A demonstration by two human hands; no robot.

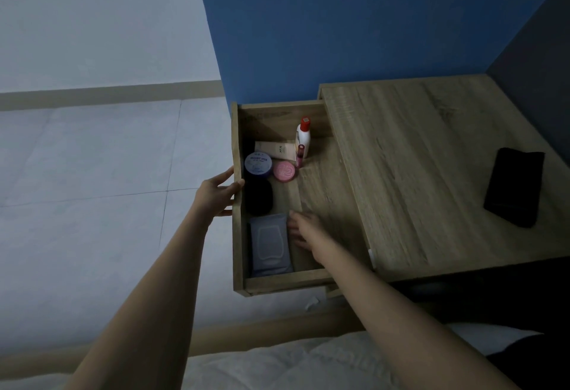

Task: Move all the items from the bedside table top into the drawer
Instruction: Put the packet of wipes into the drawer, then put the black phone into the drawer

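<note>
The wooden drawer [237, 235] stands pulled out to the left of the bedside table top [416, 173]. Inside lie a grey-blue wipes pack [270, 244], a dark round thing [259, 197], a purple-lidded jar [258, 164], a pink round tin [285, 170], a beige tube [274, 149], a slim pink stick [300, 155] and a white bottle with a red cap [303, 134]. My left hand [216, 195] grips the drawer's front panel, thumb over its top edge. My right hand [303, 230] is inside the drawer, fingers spread beside the wipes pack, holding nothing. A black flat item [513, 187] lies on the table top.
A blue wall [339, 28] backs the table, with a dark panel [543, 59] at its right. Pale floor tiles [92, 173] spread to the left. A white bed cover [293, 365] lies along the bottom edge.
</note>
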